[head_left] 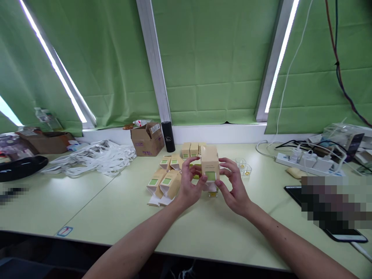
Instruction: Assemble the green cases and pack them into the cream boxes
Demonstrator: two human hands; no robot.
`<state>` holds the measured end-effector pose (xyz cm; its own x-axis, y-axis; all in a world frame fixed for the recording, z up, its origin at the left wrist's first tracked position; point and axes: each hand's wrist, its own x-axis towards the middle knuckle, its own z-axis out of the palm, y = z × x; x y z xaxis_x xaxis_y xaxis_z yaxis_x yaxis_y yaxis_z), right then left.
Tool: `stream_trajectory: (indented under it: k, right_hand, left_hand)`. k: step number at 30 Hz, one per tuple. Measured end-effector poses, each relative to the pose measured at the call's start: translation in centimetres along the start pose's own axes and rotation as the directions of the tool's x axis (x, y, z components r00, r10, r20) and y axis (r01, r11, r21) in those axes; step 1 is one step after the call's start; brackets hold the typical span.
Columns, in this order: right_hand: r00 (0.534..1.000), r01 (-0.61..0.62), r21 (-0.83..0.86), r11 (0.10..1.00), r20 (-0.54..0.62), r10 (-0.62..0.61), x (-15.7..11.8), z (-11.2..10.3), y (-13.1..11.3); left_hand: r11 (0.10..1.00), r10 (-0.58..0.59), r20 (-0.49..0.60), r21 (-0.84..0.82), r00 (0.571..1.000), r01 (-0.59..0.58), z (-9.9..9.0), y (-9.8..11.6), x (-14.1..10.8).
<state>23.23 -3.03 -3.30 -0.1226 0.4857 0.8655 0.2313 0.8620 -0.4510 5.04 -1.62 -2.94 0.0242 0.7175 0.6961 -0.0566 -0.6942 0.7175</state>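
Observation:
Between both hands I hold a small tan carton [209,159] with a green window near its lower end. My left hand [192,182] grips its left side, thumb at the lower corner. On the opposite side, my right hand [234,188] has its thumb at the lower right corner. Just below the carton shows a small clear glass container [213,193] with something yellow in it; whether it touches the carton I cannot tell. Left of my hands lie several like cartons [170,183], some with white flaps out. More cartons [186,150] stand upright behind.
Several clear glass containers [246,169] stand right of my hands. A power strip [305,162] with plugs and cables lies at the right, near a phone [293,192]. At the back are a cardboard box [147,141], a black cylinder [168,137] and a pile of white straps [90,159].

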Motion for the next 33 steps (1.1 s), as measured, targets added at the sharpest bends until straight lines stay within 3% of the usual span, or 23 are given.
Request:
stream_trajectory:
  k: [5,10,15,18,23,33]
  right_hand:
    - [0.994,-0.063,-0.03,0.998,0.092,0.065,-0.2,-0.1,-0.2]
    - [0.982,-0.147,0.005,0.989,0.117,0.146,-0.4,-0.1,-0.1]
    - [0.972,-0.22,0.098,0.97,0.1,0.211,-0.2,-0.2,0.3]
    - [0.969,-0.247,0.124,0.961,0.059,0.242,0.0,-0.3,0.7]
    - [0.953,-0.303,0.175,0.937,0.039,0.301,0.2,-0.6,1.1]
    - [0.893,-0.449,0.403,0.797,0.182,0.411,0.2,-0.8,0.9]
  left_hand:
    - [0.987,-0.157,0.019,-0.02,0.987,0.158,0.1,0.3,0.3]
    - [0.973,-0.229,0.002,-0.023,0.973,0.229,0.1,-0.1,0.3]
    - [0.99,-0.129,-0.001,0.062,0.992,0.129,-0.1,0.3,0.1]
    - [0.99,-0.054,0.077,0.133,0.996,0.044,-0.4,0.8,0.0]
    - [0.977,-0.04,0.185,0.214,0.982,-0.001,-0.8,1.2,-0.2]
    - [0.983,-0.08,0.086,0.17,0.993,0.064,-0.4,0.1,0.3]
